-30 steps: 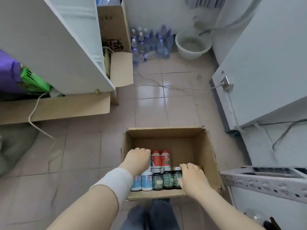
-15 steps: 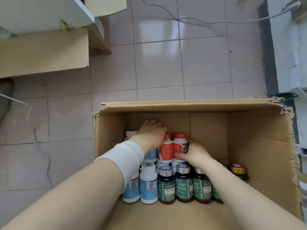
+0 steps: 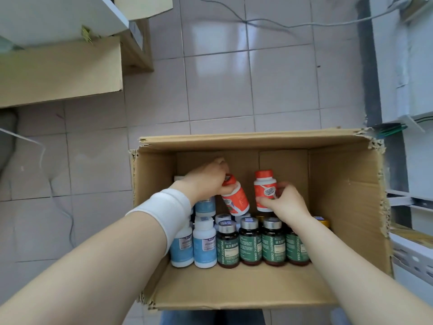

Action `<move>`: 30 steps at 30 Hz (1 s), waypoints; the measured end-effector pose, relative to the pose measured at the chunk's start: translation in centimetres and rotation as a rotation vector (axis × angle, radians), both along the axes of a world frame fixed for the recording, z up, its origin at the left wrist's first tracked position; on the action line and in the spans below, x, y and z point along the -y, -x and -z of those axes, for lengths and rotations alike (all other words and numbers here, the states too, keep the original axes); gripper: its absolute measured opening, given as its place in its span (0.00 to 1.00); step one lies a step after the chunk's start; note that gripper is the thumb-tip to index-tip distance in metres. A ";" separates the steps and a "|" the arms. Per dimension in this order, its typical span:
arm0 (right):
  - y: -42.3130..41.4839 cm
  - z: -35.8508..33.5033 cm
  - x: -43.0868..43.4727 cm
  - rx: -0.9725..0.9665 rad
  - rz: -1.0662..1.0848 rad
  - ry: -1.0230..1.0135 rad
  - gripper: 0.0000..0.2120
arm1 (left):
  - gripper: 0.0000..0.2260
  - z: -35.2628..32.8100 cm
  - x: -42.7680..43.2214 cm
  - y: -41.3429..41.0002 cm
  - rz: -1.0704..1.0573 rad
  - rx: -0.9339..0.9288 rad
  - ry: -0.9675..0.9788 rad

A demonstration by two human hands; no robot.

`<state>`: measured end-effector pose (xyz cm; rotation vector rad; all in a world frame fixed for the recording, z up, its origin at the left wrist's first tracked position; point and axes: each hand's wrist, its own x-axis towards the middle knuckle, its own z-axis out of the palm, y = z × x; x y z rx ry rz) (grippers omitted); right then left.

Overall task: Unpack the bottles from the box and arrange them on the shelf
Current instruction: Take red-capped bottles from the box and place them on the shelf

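An open cardboard box (image 3: 339,188) stands on the tiled floor right below me. Inside it, my left hand (image 3: 206,179) grips a red-and-white bottle (image 3: 235,200) by its red cap, and the bottle hangs tilted. My right hand (image 3: 284,201) holds a second red-and-white bottle (image 3: 264,186) upright, lifted above the others. Below them stand several dark green-labelled bottles (image 3: 250,245) with silver caps and several white bottles with blue labels (image 3: 204,245). A gold-capped jar (image 3: 323,222) peeks out behind my right forearm.
A flat cardboard sheet (image 3: 61,71) lies under a white panel (image 3: 58,15) at the upper left. A grey cable (image 3: 293,23) crosses the floor tiles at the top. White metal shelving (image 3: 412,256) stands along the right edge, close to the box.
Both hands have lifted the two red-and-white bottles up out of the row; the left one now tilts. The camera has moved closer over the box.
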<state>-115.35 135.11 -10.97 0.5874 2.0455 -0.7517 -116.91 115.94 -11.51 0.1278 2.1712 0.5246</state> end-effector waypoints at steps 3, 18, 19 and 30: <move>-0.3 -2.6 -1.2 -0.128 0.077 0.025 0.28 | 0.22 -3.6 -0.3 -0.1 -0.089 -0.064 -0.097; -9.8 -32.5 -4.5 -0.463 0.400 0.346 0.18 | 0.06 -32.2 -3.4 -4.6 -0.560 -0.184 -0.729; -11.4 -33.8 -4.6 -0.490 0.479 0.357 0.17 | 0.04 -33.5 -3.7 -5.4 -0.540 -0.156 -0.769; -29.6 -48.2 -8.1 -0.843 0.939 0.473 0.22 | 0.05 -50.3 -14.3 -14.9 -0.038 0.120 -1.060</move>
